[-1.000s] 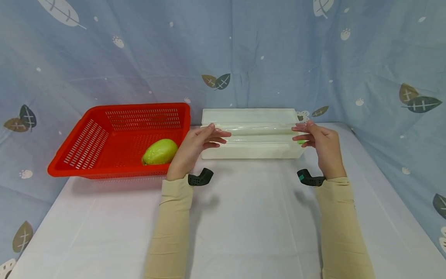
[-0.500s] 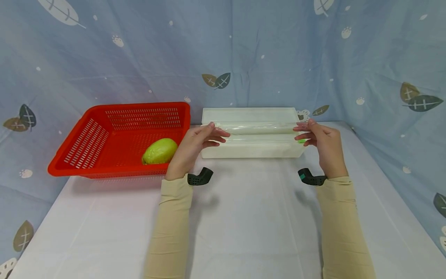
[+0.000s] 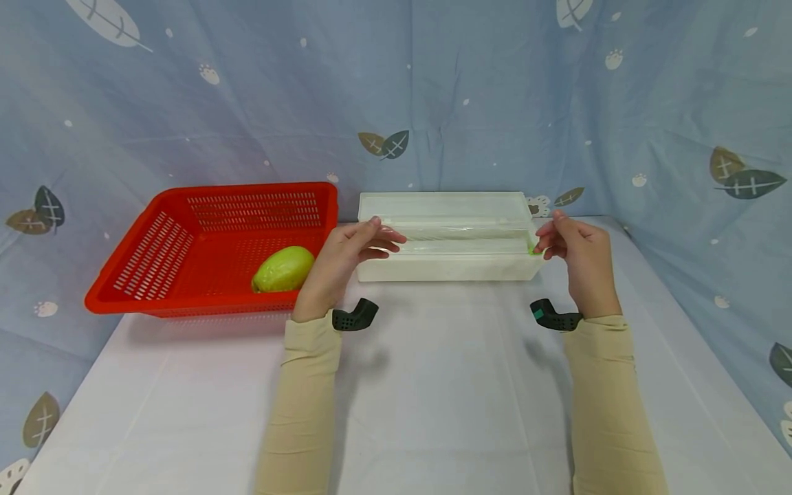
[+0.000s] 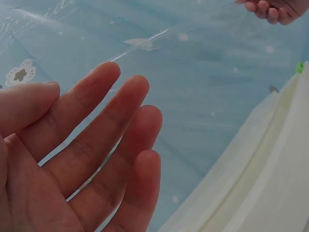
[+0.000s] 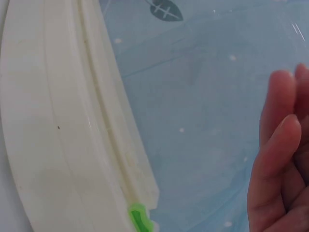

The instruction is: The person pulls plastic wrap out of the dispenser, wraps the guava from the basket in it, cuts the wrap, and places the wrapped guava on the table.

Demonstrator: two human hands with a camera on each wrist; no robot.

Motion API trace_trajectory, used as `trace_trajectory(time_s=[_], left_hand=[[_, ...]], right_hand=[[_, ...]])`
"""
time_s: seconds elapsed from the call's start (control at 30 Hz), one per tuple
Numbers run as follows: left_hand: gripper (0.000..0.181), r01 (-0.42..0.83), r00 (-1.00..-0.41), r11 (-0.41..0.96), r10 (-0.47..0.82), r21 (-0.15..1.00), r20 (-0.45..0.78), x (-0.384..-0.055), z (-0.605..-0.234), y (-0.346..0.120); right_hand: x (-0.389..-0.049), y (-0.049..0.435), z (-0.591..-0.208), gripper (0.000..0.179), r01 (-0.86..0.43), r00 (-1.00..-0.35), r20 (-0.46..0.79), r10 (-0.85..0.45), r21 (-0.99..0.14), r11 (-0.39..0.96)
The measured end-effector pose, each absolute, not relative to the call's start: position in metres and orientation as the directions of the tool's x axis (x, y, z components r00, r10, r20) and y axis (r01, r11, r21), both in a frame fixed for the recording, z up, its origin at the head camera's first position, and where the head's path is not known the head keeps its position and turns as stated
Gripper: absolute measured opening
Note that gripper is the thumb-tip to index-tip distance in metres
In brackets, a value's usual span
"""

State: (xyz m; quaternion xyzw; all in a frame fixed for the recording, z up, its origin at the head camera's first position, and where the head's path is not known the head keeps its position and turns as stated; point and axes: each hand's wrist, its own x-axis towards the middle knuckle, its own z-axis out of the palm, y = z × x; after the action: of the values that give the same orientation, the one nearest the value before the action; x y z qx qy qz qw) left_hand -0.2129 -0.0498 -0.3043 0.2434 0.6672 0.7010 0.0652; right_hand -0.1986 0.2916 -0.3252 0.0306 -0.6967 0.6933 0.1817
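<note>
A long white cling film dispenser box (image 3: 445, 268) stands at the back of the table, its lid (image 3: 442, 204) raised. From it, clear cling film (image 4: 145, 41) spans the space between both hands, its edge showing as a bright line in the left wrist view. My left hand (image 3: 337, 265) pinches the film's left corner between thumb and index finger, the other fingers spread. At the box's right end, my right hand (image 3: 584, 261) pinches the other corner, its remaining fingers bent. A green slider (image 5: 140, 217) sits on the box's right end.
Left of the box stands a red plastic basket (image 3: 124, 306) with slotted walls. One yellow-green oval fruit (image 3: 284, 268) lies in its right front corner, close to the left wrist. A blue patterned cloth (image 3: 470, 89) hangs behind the white-covered table (image 3: 445, 385).
My right hand has shifted slightly right and up, and its fingers have bent in more. My left hand has barely moved. Box, basket and fruit stand where they were.
</note>
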Motion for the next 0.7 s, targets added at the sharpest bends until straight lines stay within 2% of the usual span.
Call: trace_trajectory(time_s=[0.43,0.7], left_hand=[[0.044,0.252,-0.881,-0.093,0.389,0.963,0.268,-0.2111,-0.3018,-0.0480],[0.041,0.256,-0.881,-0.104,0.384,0.961,0.277,-0.2078,-0.2994,-0.0482]], right_hand=[[-0.1963,0.2901,-0.3224,0.042,-0.269,-0.949,0.239,0.208,-0.954,-0.132],[-0.1954,0.2884,-0.3202,0.038,-0.300,-0.943,0.259,0.208,-0.934,-0.196]])
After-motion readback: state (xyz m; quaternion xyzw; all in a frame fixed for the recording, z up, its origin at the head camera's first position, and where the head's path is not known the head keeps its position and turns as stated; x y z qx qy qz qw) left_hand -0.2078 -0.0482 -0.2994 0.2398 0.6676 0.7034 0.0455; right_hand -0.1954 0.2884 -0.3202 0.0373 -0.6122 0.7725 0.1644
